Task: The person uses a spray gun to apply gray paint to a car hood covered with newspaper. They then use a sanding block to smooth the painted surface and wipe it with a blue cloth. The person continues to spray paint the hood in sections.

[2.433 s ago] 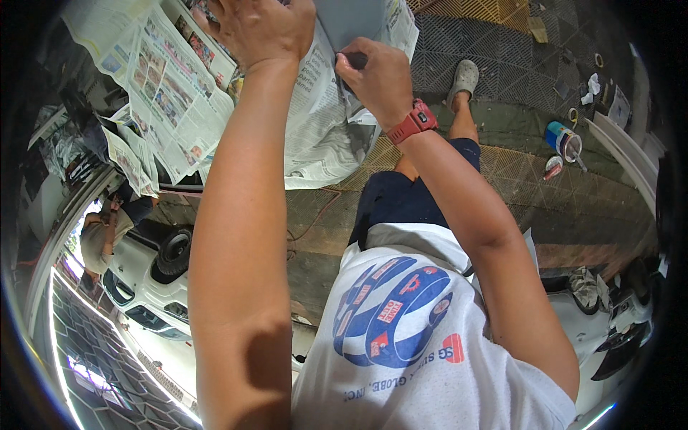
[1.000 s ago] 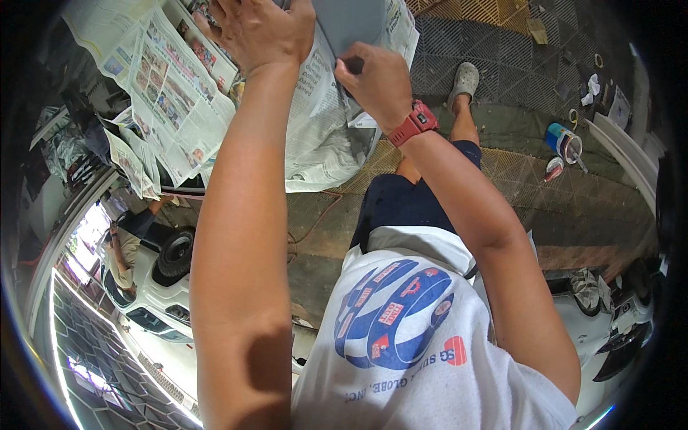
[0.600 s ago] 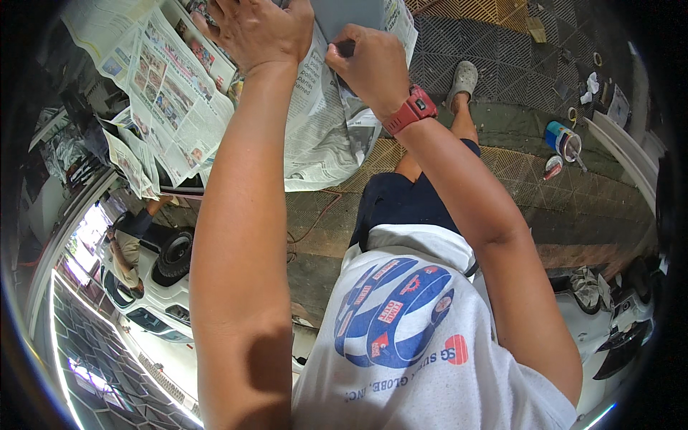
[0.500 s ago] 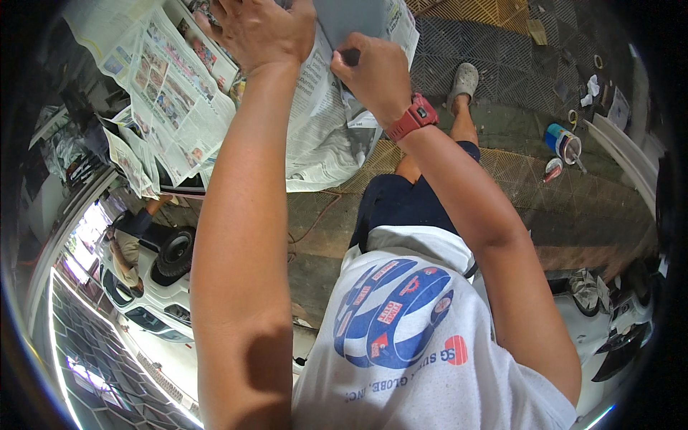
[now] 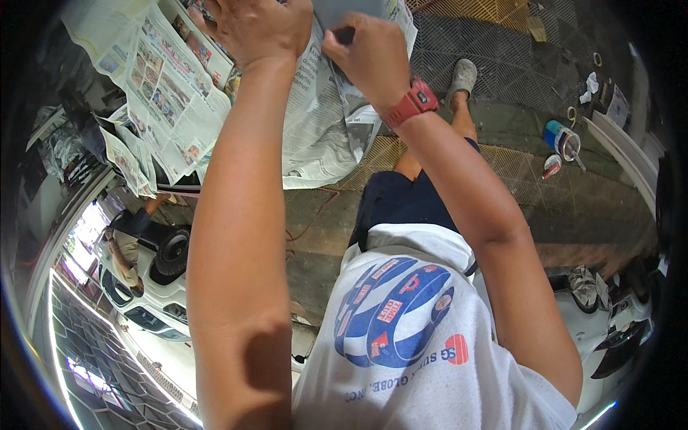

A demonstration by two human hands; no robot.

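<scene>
My left hand (image 5: 261, 30) lies palm down over newspaper at the top edge, its visible fingers apart; the tips are cut off by the frame. To its right, my right hand (image 5: 371, 61) is curled, thumb and forefinger bent toward each other around a dark gap. What it holds, if anything, is hidden. A smooth grey surface (image 5: 331, 10) shows between and beyond both hands. Under my wrists hangs a newspaper sheet (image 5: 319, 147), creased at its lower edge. More printed newspaper (image 5: 175, 97) spreads to the left of my left forearm.
A blue can (image 5: 555, 135) with a stick in it stands on the floor at right, near a small red-and-white item (image 5: 551, 167), crumpled white paper (image 5: 590, 84) and tape rings (image 5: 571, 113). Another person (image 5: 125, 251) is by a white vehicle (image 5: 147, 315) at lower left.
My right hand has shifted slightly up and left across the grey surface. My left hand has moved a little up and left, still over the newspaper.
</scene>
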